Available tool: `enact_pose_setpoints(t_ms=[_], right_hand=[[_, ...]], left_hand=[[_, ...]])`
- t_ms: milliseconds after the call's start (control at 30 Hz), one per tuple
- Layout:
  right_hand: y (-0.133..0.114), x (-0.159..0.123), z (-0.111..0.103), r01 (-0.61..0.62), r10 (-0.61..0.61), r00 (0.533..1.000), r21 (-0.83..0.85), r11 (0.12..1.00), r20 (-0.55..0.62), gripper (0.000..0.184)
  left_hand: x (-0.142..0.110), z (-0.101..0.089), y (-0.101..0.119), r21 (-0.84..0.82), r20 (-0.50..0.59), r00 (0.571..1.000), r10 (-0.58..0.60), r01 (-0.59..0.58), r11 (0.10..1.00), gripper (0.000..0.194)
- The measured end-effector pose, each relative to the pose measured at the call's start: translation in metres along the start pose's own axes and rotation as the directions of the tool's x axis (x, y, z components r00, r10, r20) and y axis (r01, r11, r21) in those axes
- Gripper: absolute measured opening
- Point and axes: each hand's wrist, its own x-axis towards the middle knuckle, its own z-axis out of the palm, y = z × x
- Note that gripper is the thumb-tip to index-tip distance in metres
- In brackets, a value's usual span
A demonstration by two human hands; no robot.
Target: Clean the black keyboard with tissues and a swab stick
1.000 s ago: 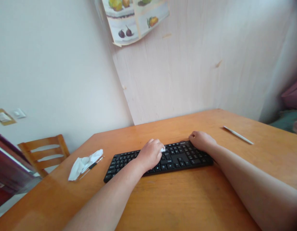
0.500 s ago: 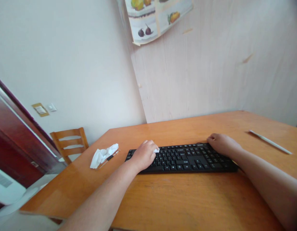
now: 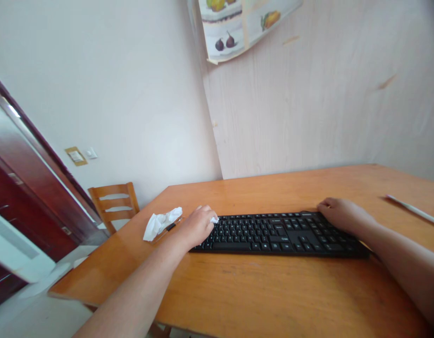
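A black keyboard point(image 3: 254, 234) lies across the wooden table in front of me. Over its left end is my left hand point(image 3: 199, 226), closed on a small white piece of tissue point(image 3: 214, 219) that pokes out by the thumb and forefinger. My right hand point(image 3: 339, 215) is curled at the far right corner of the keyboard, gripping it, its fingertips partly hidden. To the left of my left hand, a crumpled white tissue point(image 3: 160, 223) lies on the table. Beside that tissue is a thin stick-like tool with a black middle point(image 3: 171, 226).
A long thin pale stick point(image 3: 414, 210) lies on the right of the wooden table point(image 3: 259, 291). A wooden chair point(image 3: 114, 204) stands past the table's left edge. The wall behind carries a fruit picture point(image 3: 234, 33).
My left hand has slid left along the keyboard with the tissue, uncovering more keys. My right hand stays at the keyboard's right corner. The whole view has shifted slightly.
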Motion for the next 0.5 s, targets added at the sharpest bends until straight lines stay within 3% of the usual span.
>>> enact_pose_setpoints(t_ms=[500], right_hand=[[0.004,0.002,0.003,-0.003,0.004,0.999,0.025,1.0,-0.037,0.036]], left_hand=[[-0.02,-0.009,-0.031,-0.01,-0.021,0.995,-0.094,0.094,0.996,0.029]])
